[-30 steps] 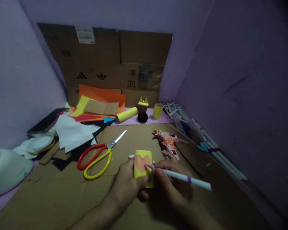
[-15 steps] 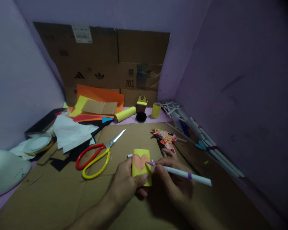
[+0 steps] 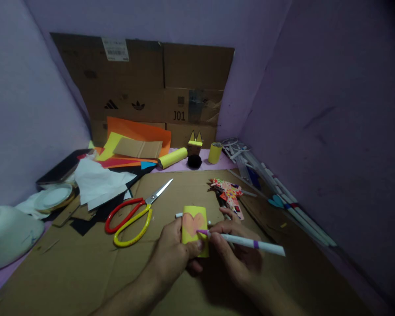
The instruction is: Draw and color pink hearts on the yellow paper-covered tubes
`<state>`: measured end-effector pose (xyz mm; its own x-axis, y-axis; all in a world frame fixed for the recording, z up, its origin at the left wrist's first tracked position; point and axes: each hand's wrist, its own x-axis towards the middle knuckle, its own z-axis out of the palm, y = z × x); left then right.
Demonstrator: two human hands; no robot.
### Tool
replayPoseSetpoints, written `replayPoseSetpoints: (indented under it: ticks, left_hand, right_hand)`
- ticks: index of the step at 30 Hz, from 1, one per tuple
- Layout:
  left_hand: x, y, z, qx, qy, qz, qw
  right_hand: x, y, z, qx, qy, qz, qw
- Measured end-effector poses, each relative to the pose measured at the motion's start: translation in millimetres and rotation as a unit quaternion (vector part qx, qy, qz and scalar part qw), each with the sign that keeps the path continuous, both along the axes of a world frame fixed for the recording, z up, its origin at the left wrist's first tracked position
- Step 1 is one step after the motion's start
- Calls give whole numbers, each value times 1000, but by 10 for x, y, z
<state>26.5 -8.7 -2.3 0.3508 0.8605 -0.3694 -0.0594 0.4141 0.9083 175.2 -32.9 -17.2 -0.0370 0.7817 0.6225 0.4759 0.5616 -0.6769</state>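
Note:
My left hand [image 3: 176, 245] grips a small yellow paper-covered piece [image 3: 202, 251], its thumb across the lower front. A pinkish-orange heart [image 3: 191, 223] shows on its face. Between the fingers of my right hand [image 3: 235, 245] is a white marker [image 3: 266, 246] with a purple band, its purple tip at the heart's lower right edge. Whether the tip touches the paper is hard to tell. A short white stick end [image 3: 178, 215] pokes out left of the yellow piece. Red-and-yellow-handled scissors [image 3: 134, 221] lie to the left with their blades parted.
A glue gun wrapped in patterned paper [image 3: 228, 191] lies beyond my right hand. White paper sheets [image 3: 100, 182] and coloured papers are piled at left. Behind stand a yellow cylinder [image 3: 215, 153] and an eared cardboard figure [image 3: 195, 145]. Several white sticks [image 3: 303, 217] run along the right wall.
The marker tip has moved slightly down and left across the heart, and my right hand has shifted with it. My left hand still holds the yellow piece.

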Motion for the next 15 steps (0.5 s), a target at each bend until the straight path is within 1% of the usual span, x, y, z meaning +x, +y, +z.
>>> replayPoseSetpoints:
  ticks: [5,9,13,15]
  left_hand:
    - [5,3,8,-25,-4,3,1000]
    - [5,8,-13,-30,-3,7,1000]
    - [-2,3,-31,-27,-5,5,1000]
    - [-6,0,-29,-22,-3,1,1000]
  right_hand:
    - [7,21,4,28,32,-91,995]
    - [5,32,14,34,7,-96,995]
    - [-4,23,30,36,22,-120,992]
    - [-8,23,28,32,16,-111,993]
